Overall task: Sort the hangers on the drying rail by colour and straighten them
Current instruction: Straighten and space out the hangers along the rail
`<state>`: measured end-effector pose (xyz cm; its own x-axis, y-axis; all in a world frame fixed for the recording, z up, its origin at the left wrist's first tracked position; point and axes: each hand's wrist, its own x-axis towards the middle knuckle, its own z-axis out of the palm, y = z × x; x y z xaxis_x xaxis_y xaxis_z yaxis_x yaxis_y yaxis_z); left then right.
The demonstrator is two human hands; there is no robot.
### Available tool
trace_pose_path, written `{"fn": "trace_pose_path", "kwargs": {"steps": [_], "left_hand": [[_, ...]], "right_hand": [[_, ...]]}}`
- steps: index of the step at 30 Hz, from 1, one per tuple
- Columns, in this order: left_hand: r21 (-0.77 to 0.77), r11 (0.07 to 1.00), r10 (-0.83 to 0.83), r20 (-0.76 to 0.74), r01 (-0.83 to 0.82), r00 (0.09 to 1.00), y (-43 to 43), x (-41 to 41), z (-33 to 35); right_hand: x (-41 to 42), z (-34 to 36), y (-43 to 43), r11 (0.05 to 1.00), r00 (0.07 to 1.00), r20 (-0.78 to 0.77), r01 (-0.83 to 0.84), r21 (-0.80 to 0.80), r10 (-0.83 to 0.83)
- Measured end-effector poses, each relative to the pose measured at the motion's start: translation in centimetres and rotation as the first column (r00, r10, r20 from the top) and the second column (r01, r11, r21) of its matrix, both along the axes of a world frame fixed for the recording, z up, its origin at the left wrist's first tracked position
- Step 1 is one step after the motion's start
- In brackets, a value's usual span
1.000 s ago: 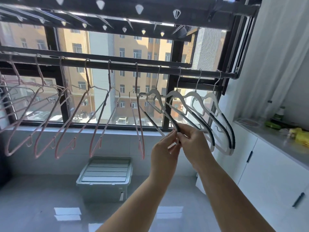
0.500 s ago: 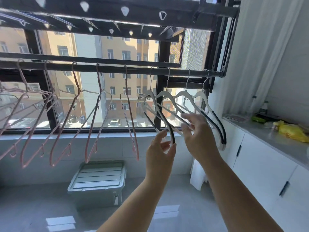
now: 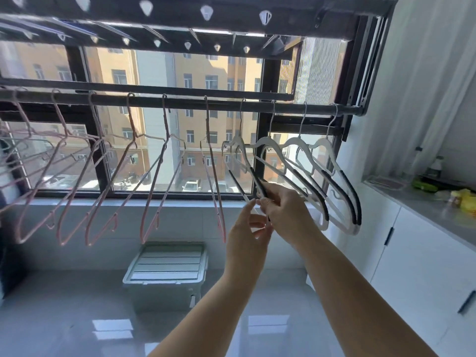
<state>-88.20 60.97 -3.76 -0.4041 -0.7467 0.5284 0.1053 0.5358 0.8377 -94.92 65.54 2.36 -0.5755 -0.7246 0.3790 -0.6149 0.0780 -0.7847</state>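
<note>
The leftmost white hanger (image 3: 238,141), released half a second ago, is pinched again at its black-padded arm by the right grip (image 3: 286,213). The left grip (image 3: 246,228) is brought up just beside it, fingers loosened, index tip at the hanger's lower bar.

This is a laundry balcony in a flat. A drying rail (image 3: 231,104) hung with hangers (image 3: 323,145) crosses a big window (image 3: 265,130) facing apartment blocks (image 3: 206,73). There are white cupboards (image 3: 417,266) under a grey bench (image 3: 425,210), a curtain (image 3: 425,86), and a lidded storage box (image 3: 167,266) on the glossy tiled floor (image 3: 64,318).
</note>
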Motion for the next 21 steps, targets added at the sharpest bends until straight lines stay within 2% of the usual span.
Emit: {"fn": "trace_pose_path", "kwargs": {"steps": [5, 13, 15, 18, 21], "left_hand": [[-0.015, 0.999, 0.036, 0.01, -0.036, 0.999, -0.8, 0.7, -0.3], [-0.052, 0.998, 0.026, 0.032, -0.024, 0.999, -0.9, 1.0, -0.6], [-0.038, 0.998, 0.046, 0.052, -0.044, 0.998, -0.8, 1.2, -0.8], [-0.093, 0.986, 0.154, 0.149, -0.142, 0.977, -0.3, 1.9, -0.8], [-0.127, 0.97, 0.218, 0.096, -0.205, 0.971, 1.1, 2.1, 0.0]], "right_hand": [[0.8, -0.4, -0.9, 0.999, 0.999, 0.037, -0.014, -0.038, 0.016], [1.1, -0.8, -1.1, 1.0, 1.0, -0.011, -0.01, -0.025, 0.01], [1.1, -0.7, -0.5, 1.0, 0.996, -0.093, 0.007, -0.014, -0.009], [0.2, 0.4, 1.4, 0.984, 0.931, -0.334, 0.11, -0.137, -0.151], [-2.1, 1.8, 3.3, 0.957, 0.888, -0.36, 0.245, -0.157, -0.287]]}}
